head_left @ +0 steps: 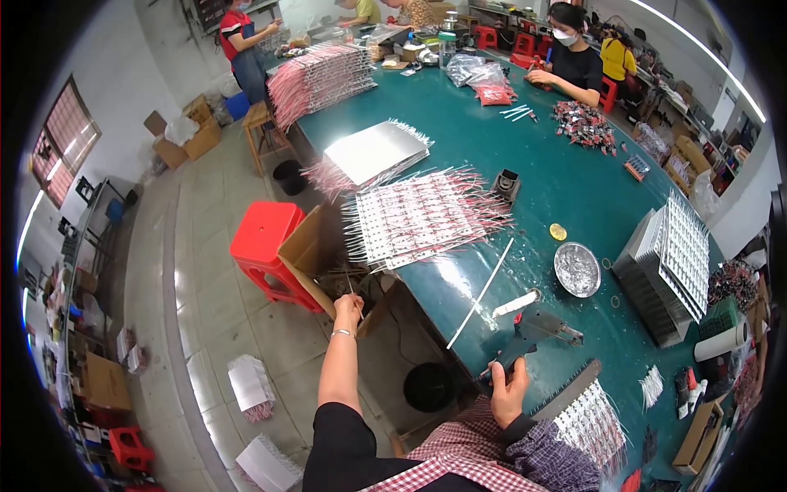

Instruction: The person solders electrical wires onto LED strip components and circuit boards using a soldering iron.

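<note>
My left hand (348, 312) reaches out over an open cardboard box (305, 256) beside the table. Its fingers are closed on a thin, light-coloured strip (351, 283) that points up and away. My right hand (510, 391) is wrapped round the handle of a black pistol-shaped tool (518, 348) with a red part, at the table's near edge. Just past the tool lies a short white cylinder (516, 304). Next to my right forearm is a panel of white pieces with red wires (586, 422), set along a grey bar (571, 389).
The green table (459, 283) carries stacked wired panels (426, 215), a metal bowl (577, 271) and a tall panel stack (668, 266) at right. Left of the box stands a red stool (266, 238); a black bucket (428, 387) is under the edge. A masked person (576, 61) works across.
</note>
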Motion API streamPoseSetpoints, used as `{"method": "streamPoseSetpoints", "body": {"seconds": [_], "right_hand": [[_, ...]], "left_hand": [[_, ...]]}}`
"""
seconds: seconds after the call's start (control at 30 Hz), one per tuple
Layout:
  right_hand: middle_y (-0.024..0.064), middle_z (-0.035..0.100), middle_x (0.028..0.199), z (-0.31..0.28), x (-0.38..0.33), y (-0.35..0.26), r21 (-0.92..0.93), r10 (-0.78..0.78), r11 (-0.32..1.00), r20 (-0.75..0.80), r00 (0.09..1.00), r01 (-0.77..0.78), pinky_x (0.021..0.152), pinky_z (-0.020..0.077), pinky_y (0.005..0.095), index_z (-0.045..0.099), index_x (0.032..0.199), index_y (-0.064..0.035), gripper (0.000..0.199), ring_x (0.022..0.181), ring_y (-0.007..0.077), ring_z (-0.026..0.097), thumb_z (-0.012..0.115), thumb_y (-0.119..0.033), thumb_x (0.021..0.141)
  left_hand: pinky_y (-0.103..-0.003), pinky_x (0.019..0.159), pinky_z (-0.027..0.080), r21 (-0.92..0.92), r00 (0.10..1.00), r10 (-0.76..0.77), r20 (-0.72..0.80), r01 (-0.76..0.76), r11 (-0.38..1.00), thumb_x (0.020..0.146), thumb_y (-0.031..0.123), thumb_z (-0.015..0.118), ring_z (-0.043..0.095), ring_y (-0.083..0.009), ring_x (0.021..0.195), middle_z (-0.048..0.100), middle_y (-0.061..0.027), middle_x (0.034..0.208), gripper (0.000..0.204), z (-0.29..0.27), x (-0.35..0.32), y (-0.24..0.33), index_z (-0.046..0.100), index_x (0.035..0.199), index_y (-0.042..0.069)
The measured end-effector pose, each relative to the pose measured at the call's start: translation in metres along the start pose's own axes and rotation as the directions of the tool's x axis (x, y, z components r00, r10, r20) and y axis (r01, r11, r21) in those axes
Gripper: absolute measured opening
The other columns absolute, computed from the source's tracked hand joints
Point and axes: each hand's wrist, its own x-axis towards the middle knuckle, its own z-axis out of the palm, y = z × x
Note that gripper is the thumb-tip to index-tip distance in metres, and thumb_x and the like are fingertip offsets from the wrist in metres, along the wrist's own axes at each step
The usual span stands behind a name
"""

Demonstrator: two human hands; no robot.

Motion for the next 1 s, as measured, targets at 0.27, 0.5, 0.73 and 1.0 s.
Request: {"method": "streamPoseSetpoints", "body": {"seconds": [0.27,0.5,0.73,1.0], "right_hand": [[0.0098,0.061,0.084,-0.003,0.0,0.0,-0.048,-0.004,0.999,0.016,1.0,0.004,0.066,0.0471,0.0283,0.05,0.101,0.0054,0.022,0.073,0.0136,0.057,0.063,-0.01,0.092],[0.009,0.061,0.083,0.001,-0.001,-0.007,0.009,0.033,0.999,0.006,0.999,-0.033,0.065,0.0476,0.0279,0.051,0.098,0.0038,0.018,0.071,0.0142,0.058,0.061,-0.01,0.094],[0.0056,0.06,0.095,0.002,-0.001,-0.012,0.014,0.076,0.997,0.105,0.992,-0.078,0.061,0.0429,0.0226,0.049,0.115,0.0,0.022,0.076,0.0118,0.061,0.053,-0.014,0.099],[0.0056,0.061,0.095,0.007,-0.001,-0.015,-0.045,0.063,0.997,0.063,0.996,-0.06,0.062,0.0432,0.023,0.05,0.117,0.0011,0.025,0.076,0.0116,0.06,0.052,-0.017,0.1]], "left_hand": [[-0.039,0.07,0.059,0.058,0.982,0.032,0.184,-0.043,0.997,0.087,-0.014,0.048,0.063,-0.0266,0.075,0.059,-0.0176,0.095,0.031,-0.006,0.012,0.008,0.055,0.117,-0.01],[-0.048,0.092,0.048,0.826,0.706,0.702,0.094,-0.449,0.341,0.078,-0.008,0.059,0.058,-0.039,0.103,0.059,-0.0212,0.112,0.043,0.006,-0.02,0.015,0.054,0.12,-0.009],[-0.05,0.1,0.042,0.937,0.562,0.816,-0.134,-0.196,0.289,0.075,0.01,0.073,0.054,-0.0442,0.112,0.057,-0.0255,0.12,0.063,-0.058,-0.027,-0.019,0.045,0.13,-0.006],[-0.056,0.054,0.056,0.522,0.992,0.123,-0.013,-0.098,0.847,0.074,-0.01,0.057,0.065,-0.0402,0.074,0.058,-0.0233,0.084,0.013,-0.084,-0.004,-0.003,0.055,0.085,-0.015]]}}
